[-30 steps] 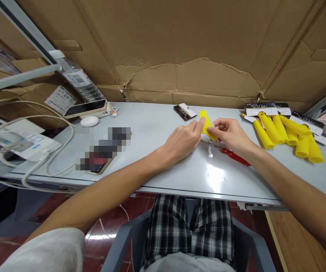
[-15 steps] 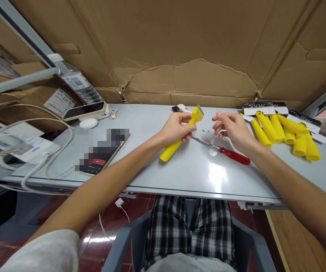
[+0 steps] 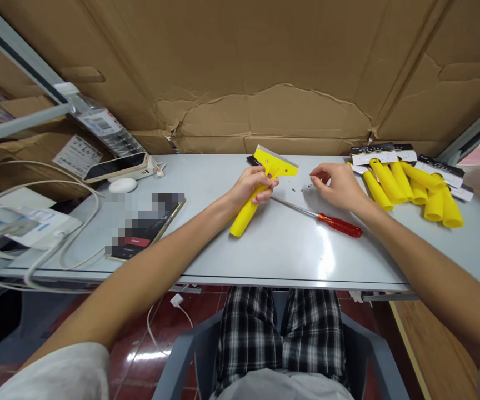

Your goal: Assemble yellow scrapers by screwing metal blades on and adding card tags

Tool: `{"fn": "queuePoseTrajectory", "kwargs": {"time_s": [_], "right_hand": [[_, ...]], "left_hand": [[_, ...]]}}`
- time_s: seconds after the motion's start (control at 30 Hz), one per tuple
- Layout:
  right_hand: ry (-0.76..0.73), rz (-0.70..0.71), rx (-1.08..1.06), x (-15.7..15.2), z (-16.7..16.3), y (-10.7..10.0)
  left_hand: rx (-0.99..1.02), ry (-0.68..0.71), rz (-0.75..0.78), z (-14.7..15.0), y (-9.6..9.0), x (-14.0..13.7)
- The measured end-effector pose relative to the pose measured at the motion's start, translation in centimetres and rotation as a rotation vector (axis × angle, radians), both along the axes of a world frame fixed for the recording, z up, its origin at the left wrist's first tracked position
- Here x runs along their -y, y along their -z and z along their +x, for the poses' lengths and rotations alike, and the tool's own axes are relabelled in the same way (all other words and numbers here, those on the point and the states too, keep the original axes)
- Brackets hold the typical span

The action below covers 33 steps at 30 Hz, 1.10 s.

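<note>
My left hand [image 3: 253,188] is closed around the neck of a yellow scraper [image 3: 243,220]. The scraper's wide head points up and away, its flat face with two holes turned toward me and a thin metal blade along the far edge. My right hand [image 3: 335,184] is just above the table, thumb and forefinger drawn together in a pinch; whatever is between them is too small to make out. Several small screws [image 3: 293,189] lie by those fingertips. Between my hands rests a screwdriver [image 3: 340,225] with a red handle, its shaft tip hidden near the left hand.
More yellow scrapers [image 3: 394,180] with black-and-white cards lie at the right. On the left are a phone [image 3: 152,228], a white oval object [image 3: 122,185], a power strip with cables [image 3: 35,225] and a water bottle [image 3: 104,122]. Cardboard [image 3: 265,72] backs the table.
My left hand has turned the scraper so its broad face shows toward me. My right hand has lowered to the screws, and its loosely spread fingers have come together.
</note>
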State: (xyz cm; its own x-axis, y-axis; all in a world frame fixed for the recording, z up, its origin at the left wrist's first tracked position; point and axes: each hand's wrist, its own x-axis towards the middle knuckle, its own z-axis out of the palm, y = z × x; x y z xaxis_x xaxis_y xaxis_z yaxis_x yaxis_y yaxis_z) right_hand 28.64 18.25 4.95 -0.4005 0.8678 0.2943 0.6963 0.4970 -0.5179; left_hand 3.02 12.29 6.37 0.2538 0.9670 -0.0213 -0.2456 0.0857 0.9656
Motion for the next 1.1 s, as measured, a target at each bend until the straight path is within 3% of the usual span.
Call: {"fn": "queuePoseTrajectory", "kwargs": {"time_s": [0.23, 0.47, 0.8, 1.0, 1.1], "right_hand": [[0.002, -0.015, 0.241, -1.6, 1.0, 1.1], [-0.020, -0.023, 0.241, -1.0, 0.4, 1.2], [0.030, -0.043, 0.278, -0.9, 0.1, 1.1], [0.029, -0.035, 0.239, -1.1, 0.2, 1.3], [0.033, -0.019, 0.017, -1.3, 0.2, 1.2]], "left_hand": [[-0.009, -0.014, 0.009, 0.0, 0.2, -0.2], [0.033, 0.020, 0.023, 0.0, 0.5, -0.3], [0.116, 0.023, -0.088, 0.5, 0.5, -0.4], [0.126, 0.028, -0.075, 0.4, 0.6, -0.4], [0.144, 0.033, -0.095, 0.5, 0.7, -0.3]]}}
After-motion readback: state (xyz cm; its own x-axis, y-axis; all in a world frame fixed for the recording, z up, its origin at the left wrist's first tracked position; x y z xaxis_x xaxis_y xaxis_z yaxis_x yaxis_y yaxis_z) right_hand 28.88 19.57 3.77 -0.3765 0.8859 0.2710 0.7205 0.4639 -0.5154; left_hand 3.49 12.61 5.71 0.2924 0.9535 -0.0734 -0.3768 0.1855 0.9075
